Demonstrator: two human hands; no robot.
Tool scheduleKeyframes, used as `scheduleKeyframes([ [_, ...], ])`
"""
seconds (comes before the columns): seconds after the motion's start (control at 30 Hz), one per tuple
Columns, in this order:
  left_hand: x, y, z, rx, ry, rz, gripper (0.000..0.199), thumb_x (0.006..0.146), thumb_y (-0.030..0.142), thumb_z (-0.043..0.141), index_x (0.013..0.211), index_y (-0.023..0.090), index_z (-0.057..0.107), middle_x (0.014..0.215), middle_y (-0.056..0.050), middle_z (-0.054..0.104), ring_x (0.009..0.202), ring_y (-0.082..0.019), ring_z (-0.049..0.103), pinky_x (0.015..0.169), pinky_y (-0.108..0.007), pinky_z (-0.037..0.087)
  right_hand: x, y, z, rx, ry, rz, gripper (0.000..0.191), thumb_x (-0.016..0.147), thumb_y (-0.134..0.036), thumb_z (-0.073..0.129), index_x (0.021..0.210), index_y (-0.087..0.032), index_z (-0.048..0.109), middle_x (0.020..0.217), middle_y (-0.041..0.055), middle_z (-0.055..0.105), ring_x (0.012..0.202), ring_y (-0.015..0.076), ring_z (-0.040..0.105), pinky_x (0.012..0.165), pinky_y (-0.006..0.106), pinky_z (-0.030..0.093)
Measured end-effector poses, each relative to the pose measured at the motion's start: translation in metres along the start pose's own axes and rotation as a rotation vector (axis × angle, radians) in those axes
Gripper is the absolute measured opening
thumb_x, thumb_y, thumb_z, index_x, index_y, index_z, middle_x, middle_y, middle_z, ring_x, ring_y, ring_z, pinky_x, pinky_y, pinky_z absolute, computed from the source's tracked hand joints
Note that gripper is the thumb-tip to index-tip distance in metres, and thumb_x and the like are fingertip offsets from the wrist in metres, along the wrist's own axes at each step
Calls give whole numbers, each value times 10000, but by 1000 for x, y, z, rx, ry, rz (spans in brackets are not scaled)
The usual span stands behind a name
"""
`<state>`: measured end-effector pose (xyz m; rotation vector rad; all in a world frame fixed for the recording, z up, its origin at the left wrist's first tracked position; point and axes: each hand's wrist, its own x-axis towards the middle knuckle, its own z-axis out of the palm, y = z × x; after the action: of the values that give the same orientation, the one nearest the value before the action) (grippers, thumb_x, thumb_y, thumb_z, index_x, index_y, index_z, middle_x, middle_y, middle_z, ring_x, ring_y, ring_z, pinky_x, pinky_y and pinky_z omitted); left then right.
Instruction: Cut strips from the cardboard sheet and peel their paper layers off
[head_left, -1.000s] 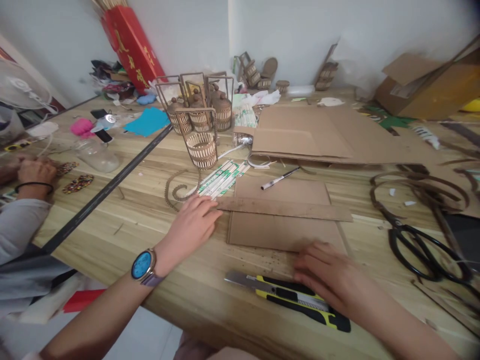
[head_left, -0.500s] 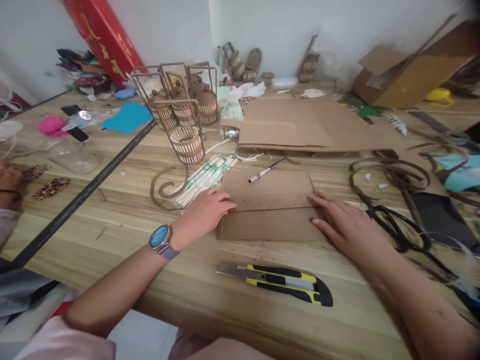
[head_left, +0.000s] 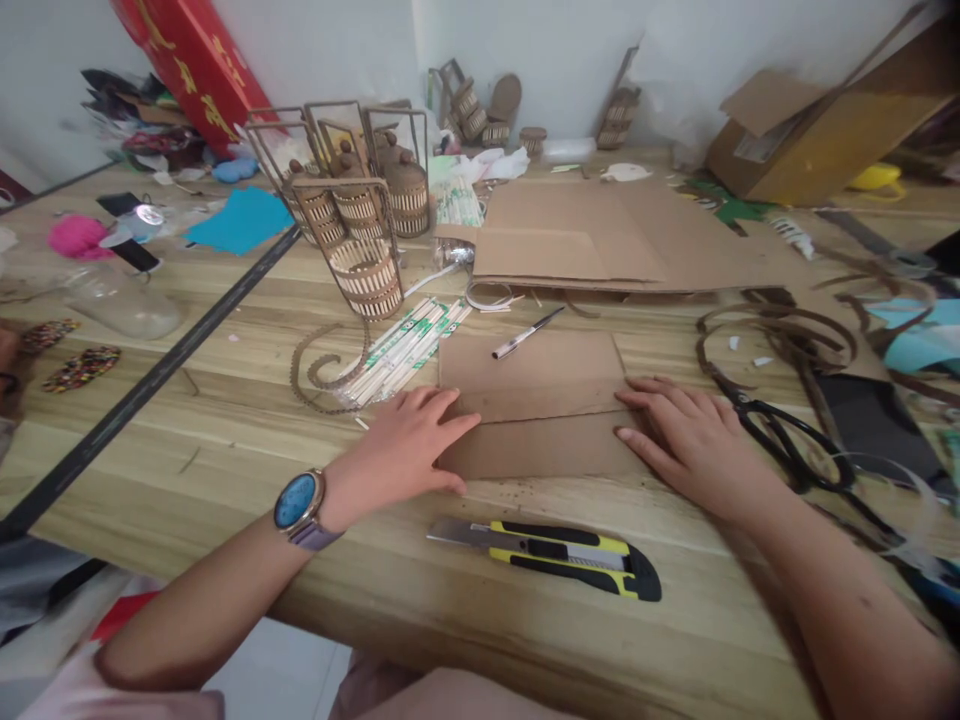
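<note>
Two brown cardboard pieces lie in front of me, an upper piece [head_left: 525, 380] overlapping or meeting a lower piece [head_left: 555, 447] along a crosswise edge. At their left edge rests my left hand [head_left: 409, 440], fingers spread, thumb near the lower corner. My right hand [head_left: 686, 435] touches the right edge with its fingers extended and thumb apart. A pen [head_left: 527, 334] lies on the upper piece. Nearer to me on the table is a yellow and black utility knife [head_left: 574, 560] with its blade out.
Behind stand small bamboo baskets [head_left: 367, 278] with tall handles and a large cardboard sheet [head_left: 570, 240]. Wrapped sticks [head_left: 409, 350] lie to the left, black scissors [head_left: 802, 445] to the right. A glass jar [head_left: 124, 300] sits far left, near another person's hand.
My left hand has spread its fingers, and its thumb now shows near the lower left corner of the cardboard. The right hand stays at the right edge. The view has shifted slightly.
</note>
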<state>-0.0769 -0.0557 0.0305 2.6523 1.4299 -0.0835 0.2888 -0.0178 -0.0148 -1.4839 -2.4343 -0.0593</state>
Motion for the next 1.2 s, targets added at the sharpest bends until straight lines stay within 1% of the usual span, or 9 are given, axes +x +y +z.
scheduleKeyframes([
  [0.13,5,-7,-2,-42,-42,-42,700,859,547,735,1479,304,521,1610,-125,377,1439,-377,364,1131,-531,379,0,5,5,44,37,24,427,963,-568,375,1097,-238,610,1358,162,647,1290,335,572,1028,561,385],
  [0.3,10,-12,-1,-116,-10,-94,673,808,522,795,1413,306,597,1532,-95,476,1338,-358,453,1105,-523,411,2,9,0,58,11,45,386,961,-555,397,1058,-247,609,1158,130,714,1139,316,639,1001,537,409],
  [0.37,9,-13,1,-128,9,-84,635,816,507,792,1388,291,622,1498,-97,510,1305,-348,475,1094,-518,421,1,11,-6,61,-33,44,435,959,-581,390,1098,-240,621,1126,136,710,1103,319,645,973,525,437],
  [0.5,7,-19,2,-171,18,7,543,849,455,773,1351,283,655,1459,-95,546,1273,-319,499,1082,-493,440,-4,13,-18,67,-127,25,542,927,-666,405,1129,-229,653,1126,152,709,1052,330,663,896,497,493],
  [0.63,4,-27,1,-221,15,74,504,872,393,764,1354,297,653,1471,-89,543,1277,-296,503,1074,-458,459,-12,10,-32,42,-220,-1,576,905,-699,424,1168,-257,682,1200,149,714,1096,352,669,933,558,476],
  [0.73,3,-28,2,-226,17,85,492,872,382,764,1347,306,659,1486,-85,533,1286,-299,501,1064,-452,471,-15,7,-39,46,-285,-24,570,930,-659,414,1205,-240,687,1251,161,702,1101,341,676,939,548,495],
  [0.9,3,-25,4,-234,40,79,371,950,367,667,1319,322,679,1479,-65,549,1282,-287,507,1053,-451,480,-15,10,-36,67,-259,-61,539,951,-597,421,1209,-211,696,1188,168,724,1035,326,698,889,510,548],
  [1.03,5,-27,5,-249,50,68,361,952,337,668,1306,264,688,1457,-77,579,1293,-274,518,1078,-433,463,-16,12,-31,57,-206,-57,547,961,-592,399,1206,-202,695,1172,168,723,1026,328,696,876,506,547],
  [1.2,7,-31,8,-224,73,90,372,959,338,660,1314,230,673,1447,-83,591,1277,-267,537,1076,-424,459,-19,13,-31,44,-253,-37,543,929,-609,446,1217,-221,696,1189,167,720,1030,338,700,882,516,543],
])
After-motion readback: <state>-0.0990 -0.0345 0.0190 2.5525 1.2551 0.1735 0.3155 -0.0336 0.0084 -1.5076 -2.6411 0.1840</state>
